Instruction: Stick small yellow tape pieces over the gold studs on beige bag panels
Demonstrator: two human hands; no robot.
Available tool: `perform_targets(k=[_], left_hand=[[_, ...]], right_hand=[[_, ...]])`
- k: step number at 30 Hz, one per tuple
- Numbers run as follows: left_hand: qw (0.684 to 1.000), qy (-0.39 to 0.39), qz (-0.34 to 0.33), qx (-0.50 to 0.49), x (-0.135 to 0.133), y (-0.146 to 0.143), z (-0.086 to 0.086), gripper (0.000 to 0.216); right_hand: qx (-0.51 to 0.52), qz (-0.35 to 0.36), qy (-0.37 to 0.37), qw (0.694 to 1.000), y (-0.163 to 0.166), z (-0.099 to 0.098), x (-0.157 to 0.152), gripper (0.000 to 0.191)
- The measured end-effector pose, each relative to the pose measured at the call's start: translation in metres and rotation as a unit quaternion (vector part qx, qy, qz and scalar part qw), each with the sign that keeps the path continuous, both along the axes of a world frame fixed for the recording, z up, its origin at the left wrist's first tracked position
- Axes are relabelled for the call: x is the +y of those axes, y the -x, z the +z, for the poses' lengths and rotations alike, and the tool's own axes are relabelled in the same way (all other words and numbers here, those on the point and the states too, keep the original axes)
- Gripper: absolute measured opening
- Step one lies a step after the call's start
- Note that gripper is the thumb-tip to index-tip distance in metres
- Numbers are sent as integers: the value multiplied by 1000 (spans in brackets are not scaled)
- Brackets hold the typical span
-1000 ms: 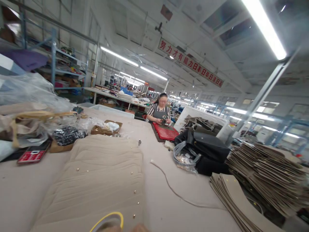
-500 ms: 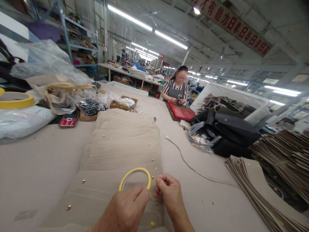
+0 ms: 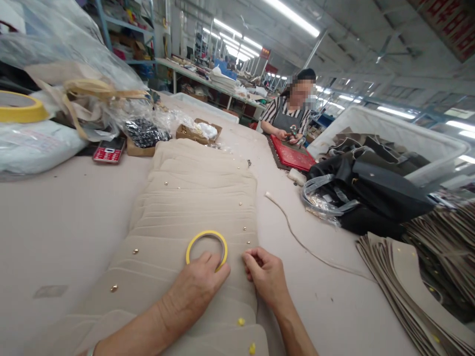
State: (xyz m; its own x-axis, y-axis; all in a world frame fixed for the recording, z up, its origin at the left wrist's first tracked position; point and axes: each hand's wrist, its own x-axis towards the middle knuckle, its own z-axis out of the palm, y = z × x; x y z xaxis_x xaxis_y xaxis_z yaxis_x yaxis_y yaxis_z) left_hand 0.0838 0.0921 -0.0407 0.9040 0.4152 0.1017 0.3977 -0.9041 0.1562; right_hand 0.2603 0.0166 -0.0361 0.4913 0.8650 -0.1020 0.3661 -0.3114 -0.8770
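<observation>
Partly, the roll of yellow tape point(image 3: 207, 233) is hidden by the left hand point(image 3: 204, 277), which grips its near edge; the back of that hand covers most of the fingertips. Just to its right, over the side of the layered beige fabric point(image 3: 196, 212), the right hand point(image 3: 265, 269) has thumb and forefinger drawn together, and whether anything thin sits between them cannot be told. That fabric runs from beneath the hands to well ahead of them, its near end cut off. Far to the left of the hands, a second yellow roll point(image 3: 22, 114) is cropped (a pale band point(image 3: 91, 351) at the left wrist barely shows, too). Ahead and to the right, what a co-worker point(image 3: 285, 116) handles above a red board point(image 3: 291, 153) is too small to make out. A second ago the hands were almost wholly out of view; now both show, and nearer than the right hand lie two yellow bits point(image 3: 241, 322), where half a second ago one showed.
</observation>
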Motion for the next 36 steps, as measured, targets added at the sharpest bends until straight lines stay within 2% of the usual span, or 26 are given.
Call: perform_targets(k=[4, 8, 12, 15, 18, 20, 25, 28, 31, 36], left_hand=[[1000, 0, -2, -6, -1, 2, -3, 7], [1000, -7, -2, -27, -1, 4, -7, 9], [999, -9, -5, -47, 0, 5, -6, 12], [999, -4, -9, -42, 0, 6, -2, 14], [999, -1, -6, -32, 0, 6, 1, 14], [1000, -1, -2, -27, 0, 6, 1, 13], [999, 1, 0, -46, 0, 8, 0, 11], [998, -19, 18, -65, 6, 10, 4, 11], [994, -46, 64, -78, 15, 12, 11, 14], [992, -56, 103, -45, 21, 12, 20, 14]], right_hand=[[-126, 35, -6, 991, 2, 2, 2, 23], [-200, 44, -9, 979, 4, 2, 6, 22], [-216, 41, 20, 975, 4, 1, 10, 17], [-227, 3, 30, 973, 1, 0, 7, 14], [-169, -22, 20, 985, -2, 0, -1, 16], [-138, -12, 3, 990, -2, 0, -7, 22], [-268, 38, -35, 962, 7, -1, -10, 23], [-309, 24, 1, 951, 11, -2, -4, 24], [-328, 9, 40, 944, 14, -2, 5, 20], [-350, -6, 68, 934, 14, 6, 12, 16]])
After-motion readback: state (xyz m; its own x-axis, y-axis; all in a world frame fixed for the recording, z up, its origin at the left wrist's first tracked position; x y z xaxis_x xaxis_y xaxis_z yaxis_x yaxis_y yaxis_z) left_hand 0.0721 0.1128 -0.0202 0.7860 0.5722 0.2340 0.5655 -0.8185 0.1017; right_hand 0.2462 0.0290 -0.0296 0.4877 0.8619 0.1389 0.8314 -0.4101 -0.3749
